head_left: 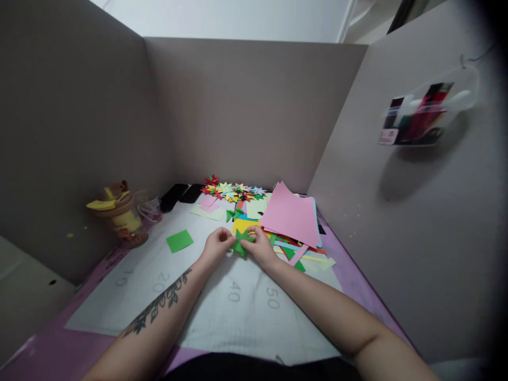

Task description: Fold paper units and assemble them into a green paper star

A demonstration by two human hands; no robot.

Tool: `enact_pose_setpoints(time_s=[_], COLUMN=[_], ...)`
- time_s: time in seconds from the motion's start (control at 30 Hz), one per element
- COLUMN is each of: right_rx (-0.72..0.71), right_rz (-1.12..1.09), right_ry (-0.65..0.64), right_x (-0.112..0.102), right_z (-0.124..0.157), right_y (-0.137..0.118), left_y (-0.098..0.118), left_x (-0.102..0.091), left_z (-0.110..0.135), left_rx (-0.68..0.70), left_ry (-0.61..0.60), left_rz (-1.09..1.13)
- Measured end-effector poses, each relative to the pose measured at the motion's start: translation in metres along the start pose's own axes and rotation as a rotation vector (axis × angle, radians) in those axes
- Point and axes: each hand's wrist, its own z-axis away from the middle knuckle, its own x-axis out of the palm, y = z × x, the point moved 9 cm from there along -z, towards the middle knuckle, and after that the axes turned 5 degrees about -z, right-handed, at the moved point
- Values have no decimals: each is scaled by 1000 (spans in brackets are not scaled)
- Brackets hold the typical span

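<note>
Both my hands meet over the middle of the white mat (222,312) and pinch a green folded paper star (242,243). My left hand (217,244) grips its left side with closed fingers. My right hand (262,246) grips its right side the same way. A loose green paper square (180,241) lies on the mat to the left of my left hand. Two small green folded pieces (234,214) lie just beyond the star.
A stack of coloured paper sheets topped by pink (291,217) lies to the right. Several finished multicoloured stars (232,191) sit at the back, beside two black phones (180,196). A yellow toy jar (119,211) stands at the left. Grey partition walls enclose the desk.
</note>
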Motion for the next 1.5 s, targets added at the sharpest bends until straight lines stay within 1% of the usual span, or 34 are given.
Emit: enact_pose_setpoints(time_s=[0.1, 0.23, 0.4, 0.6, 0.73, 0.83, 0.9, 1.1, 1.27, 1.5], right_rx=[-33, -66, -60, -70, -116, -121, -104, -88, -82, -77], right_rz=[47, 87, 103, 178, 255, 272, 263, 225, 209, 212], right_ry=[18, 17, 5, -23, -1, 16, 17, -1, -16, -38], right_x=[-2, -3, -3, 0, -2, -3, -3, -1, 3, 5], right_z=[0, 0, 0, 3, 3, 4, 4, 4, 3, 3], right_y=[-5, -11, -12, -15, -22, -24, -23, -20, -16, -14], left_y=[4, 7, 4, 4, 5, 3, 2, 4, 5, 5], left_x=[-2, -3, -7, -10, -9, -6, -5, -7, -6, -9], left_z=[0, -3, -6, -6, -4, -4, -4, -5, -4, -6], left_rx=[8, 4, -25, -49, -74, -76, -62, 5, -2, 31], left_ry=[4, -54, -114, -115, -141, -161, -142, -31, -17, 53], left_rz=[-4, 28, 68, 67, 79, 90, 75, 30, 30, -1])
